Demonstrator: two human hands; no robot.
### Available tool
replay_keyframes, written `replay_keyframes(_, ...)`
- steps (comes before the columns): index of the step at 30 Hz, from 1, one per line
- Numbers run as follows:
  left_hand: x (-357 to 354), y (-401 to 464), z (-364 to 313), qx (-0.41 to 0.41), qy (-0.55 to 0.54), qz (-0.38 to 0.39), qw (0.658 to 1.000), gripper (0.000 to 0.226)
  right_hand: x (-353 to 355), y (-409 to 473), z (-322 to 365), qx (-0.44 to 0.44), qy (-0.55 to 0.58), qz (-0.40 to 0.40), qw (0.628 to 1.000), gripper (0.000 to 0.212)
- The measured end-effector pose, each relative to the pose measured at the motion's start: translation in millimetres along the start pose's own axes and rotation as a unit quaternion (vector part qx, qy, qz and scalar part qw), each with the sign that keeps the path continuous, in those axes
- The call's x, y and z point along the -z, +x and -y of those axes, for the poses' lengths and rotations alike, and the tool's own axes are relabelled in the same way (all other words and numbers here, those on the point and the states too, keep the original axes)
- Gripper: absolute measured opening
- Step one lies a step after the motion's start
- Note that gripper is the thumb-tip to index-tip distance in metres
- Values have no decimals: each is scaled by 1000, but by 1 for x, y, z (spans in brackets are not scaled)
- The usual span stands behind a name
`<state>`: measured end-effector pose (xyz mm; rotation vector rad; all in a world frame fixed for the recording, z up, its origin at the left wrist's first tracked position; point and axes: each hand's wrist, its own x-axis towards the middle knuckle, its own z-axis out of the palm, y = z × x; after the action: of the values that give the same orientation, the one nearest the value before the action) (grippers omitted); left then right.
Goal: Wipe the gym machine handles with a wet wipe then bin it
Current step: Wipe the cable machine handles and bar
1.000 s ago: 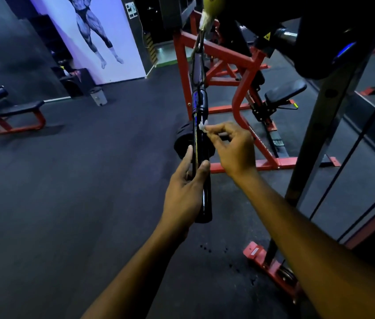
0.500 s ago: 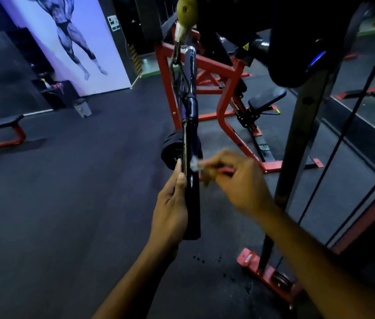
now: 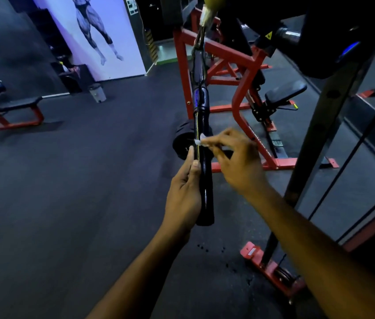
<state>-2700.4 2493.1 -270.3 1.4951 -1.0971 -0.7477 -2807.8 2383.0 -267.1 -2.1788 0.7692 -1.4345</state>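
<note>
A black cable-machine handle bar (image 3: 205, 180) hangs almost upright from a cable clip at the top centre. My left hand (image 3: 185, 192) grips its lower part from the left, thumb along the bar. My right hand (image 3: 237, 162) pinches a small white wet wipe (image 3: 199, 140) and holds it against the bar's right side, just above my left thumb. Most of the wipe is hidden under my fingertips. A small grey bin (image 3: 97, 92) stands on the floor at the back left, near the wall poster.
A red-framed machine (image 3: 237, 107) with a black seat stands right behind the bar, with a black weight plate (image 3: 181, 143) at its foot. A black upright with red base (image 3: 271, 270) and cables is at the right. A red bench (image 3: 9, 113) stands far left. Dark rubber floor lies between.
My right hand slid the wipe down the bar, then back up a little. My left hand shifted its hold on the lower bar. My head moved, shifting the view.
</note>
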Motion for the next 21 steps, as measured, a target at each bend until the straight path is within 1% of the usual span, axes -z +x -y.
replay_keyframes(3,-2,-1,1,9,-28,-8,1000,43,6,-38,16,-7,30,17,999,20)
replay_keyframes(6,-4,-3,4,27,-60,-5,998,44,9,-64,23,-33,56,14,998,22)
replay_keyframes(8,-4,-4,5,32,-68,3,997,45,16,-67,25,-45,79,33,995,21)
replay_keyframes(10,-5,-4,-1,22,-71,11,997,46,23,-55,19,-83,115,47,989,21)
replay_keyframes(11,-5,-4,-4,17,-69,14,997,49,25,-43,14,-112,130,25,985,23)
replay_keyframes(12,-5,-4,-7,19,-64,16,998,53,23,-29,5,-146,148,-17,978,25)
replay_keyframes(14,-6,-5,-9,37,-64,19,997,59,13,2,-12,-205,177,-89,958,16)
replay_keyframes(16,-5,-3,-8,40,-57,17,997,58,-6,27,-24,-251,205,-114,939,12)
replay_keyframes(19,-3,1,-9,16,-48,10,999,49,-31,48,-27,-309,307,-156,886,13)
replay_keyframes(21,-1,2,-10,20,-60,5,998,45,-40,47,-20,-328,348,-182,859,13)
